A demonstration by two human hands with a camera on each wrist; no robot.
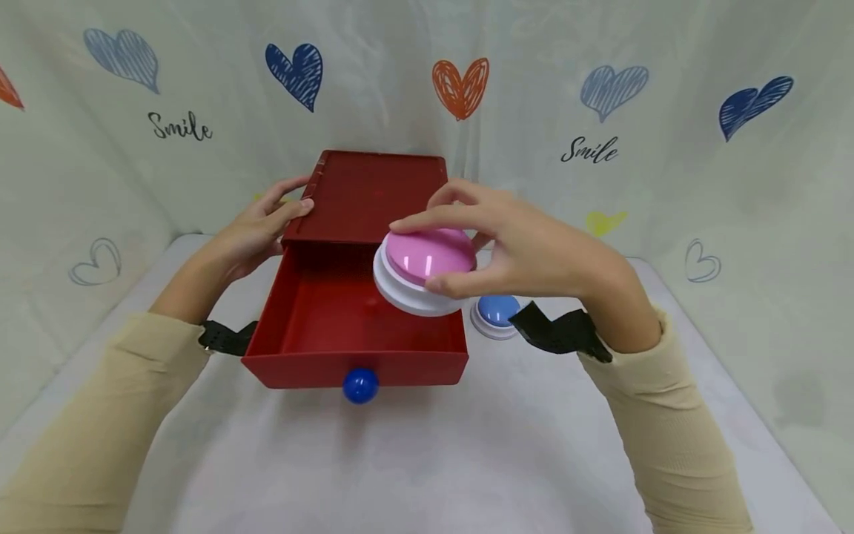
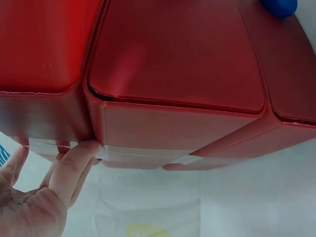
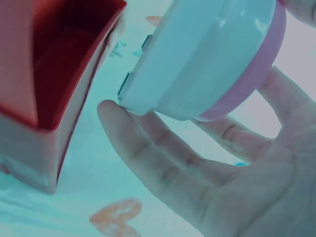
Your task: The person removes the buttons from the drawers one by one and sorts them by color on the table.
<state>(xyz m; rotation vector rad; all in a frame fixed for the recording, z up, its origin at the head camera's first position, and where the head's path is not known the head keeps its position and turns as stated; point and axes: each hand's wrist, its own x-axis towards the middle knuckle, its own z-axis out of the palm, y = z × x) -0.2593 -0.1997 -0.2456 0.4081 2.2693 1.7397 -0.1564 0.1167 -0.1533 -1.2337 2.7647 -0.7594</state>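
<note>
so the whole setup sits on a white cloth-covered table point(image 1: 467, 460) with pale fabric hung round it like a little booth, printed with scribbly hearts in blue, navy and orange, plus fainter outline ones. the only writing i can read is "smile" point(image 1: 180, 126) in script on the left panel and again "smile" point(image 1: 589, 150) right of centre

going left to right: the left hand point(image 1: 263, 222) rests against the back left corner of the red box point(image 1: 373, 193), fingers pretty straight and relaxed, not curled round anything. the left wrist view shows a fingertip touching the box's lower edge by a strip of clear tape. the red drawer point(image 1: 320, 326) is pulled out toward the person, open on top, with a blue ball knob point(image 1: 360, 386) on its front

then the right hand point(image 1: 514, 248) grips the pink dome button point(image 1: 427, 256) with its white base, thumb on the near rim, fingers over the far side. it's held tilted in the air above the drawer's right side, partly over the right wall. the right wrist view shows the white underside clear of the drawer rim

just right of the drawer a smaller blue button point(image 1: 497, 313) sits on the cloth, half hidden by the wrist strap

bare cloth in front of the drawer and out to both sides, the fabric walls close in behind
</note>
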